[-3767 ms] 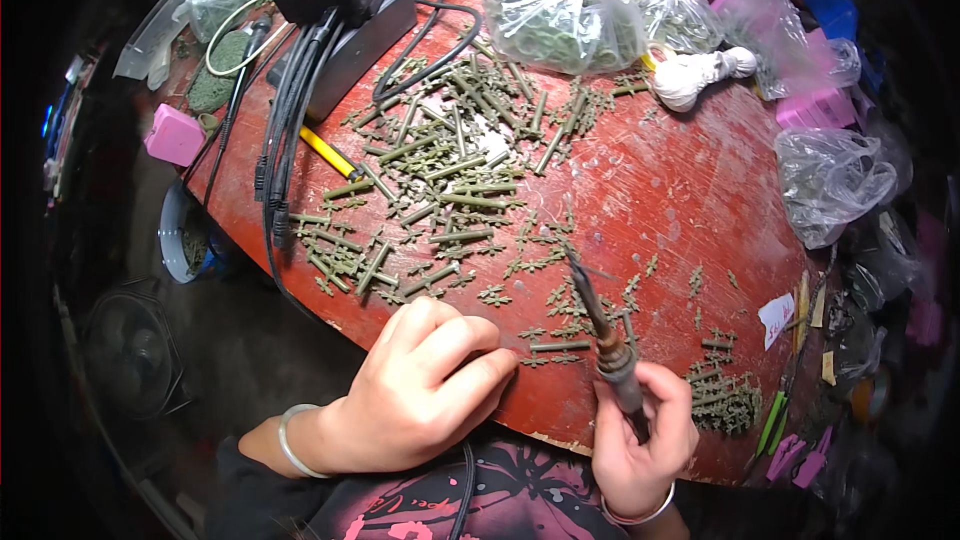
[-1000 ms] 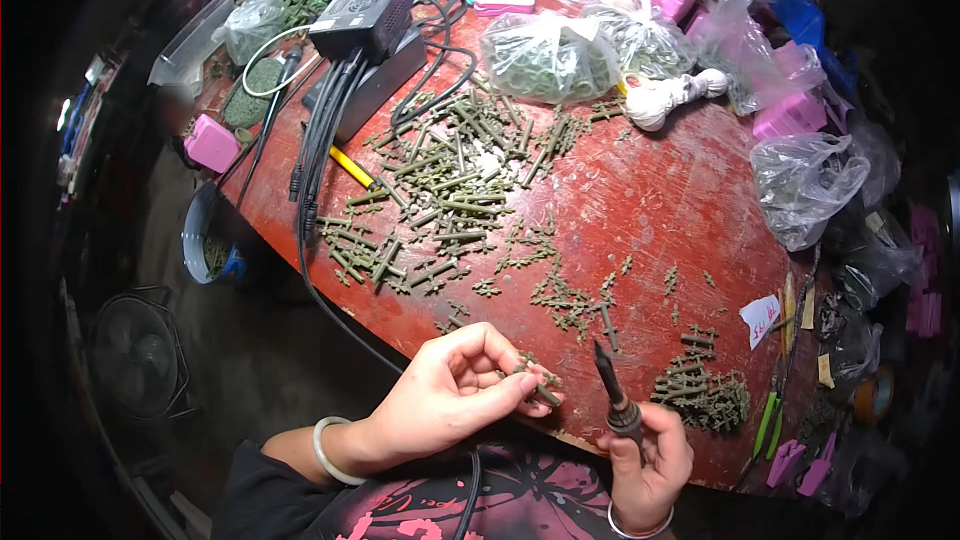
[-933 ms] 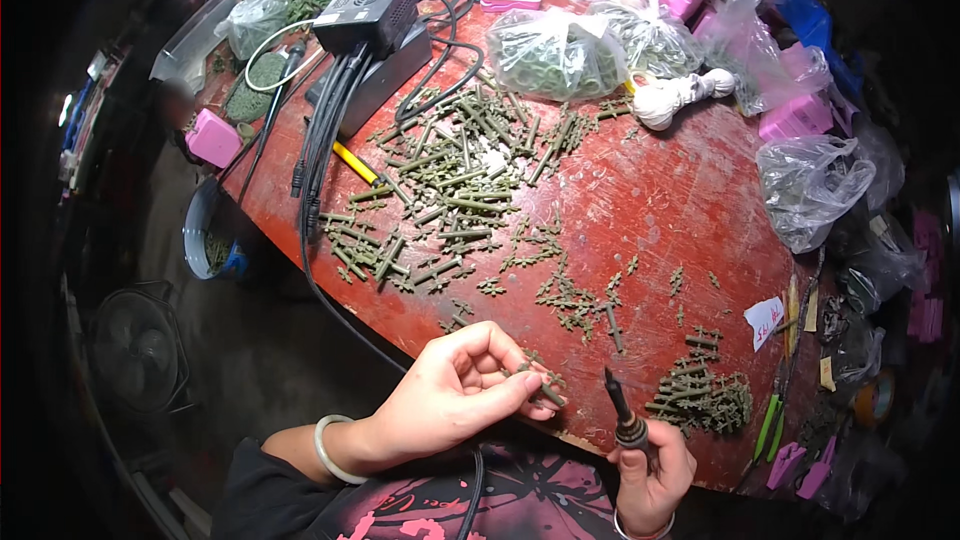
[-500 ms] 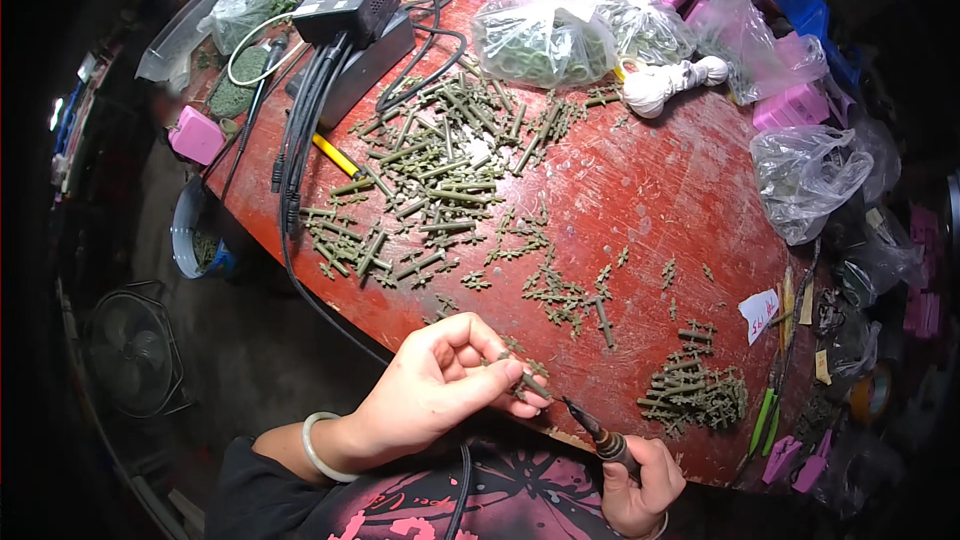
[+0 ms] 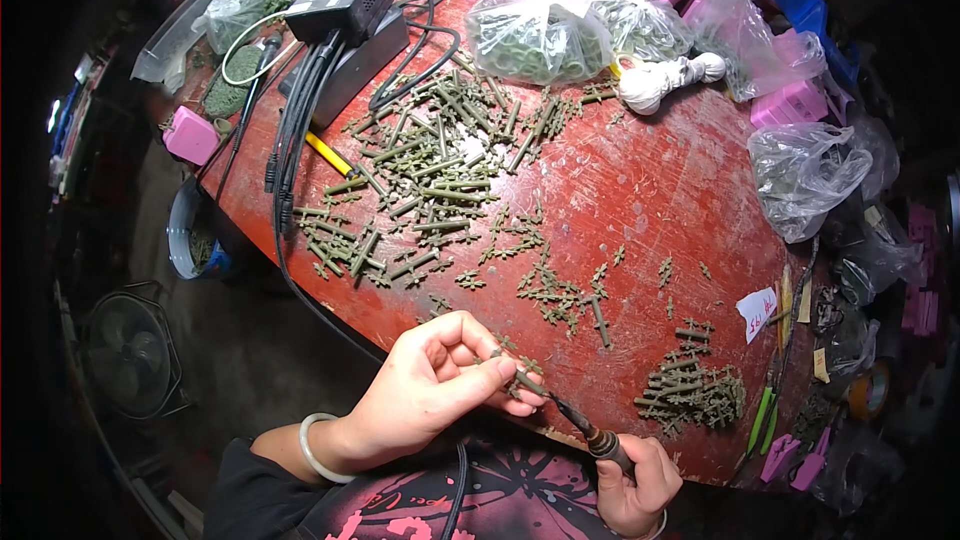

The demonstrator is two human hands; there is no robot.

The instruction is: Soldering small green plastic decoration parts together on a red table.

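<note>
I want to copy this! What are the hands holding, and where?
Left hand pinches a small green plastic piece at its end. Right hand holds a soldering iron by its handle.

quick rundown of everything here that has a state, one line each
left hand: pinched on a small green plastic piece
right hand: gripping the soldering iron, tip on the piece
green stems: loose, scattered on the red table
clear bags: tied shut, full
floor fan: cannot tell if running

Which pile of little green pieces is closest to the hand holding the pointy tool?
The small heap at the table's near right edge, just above the right hand. The big pile lies far across.
</note>
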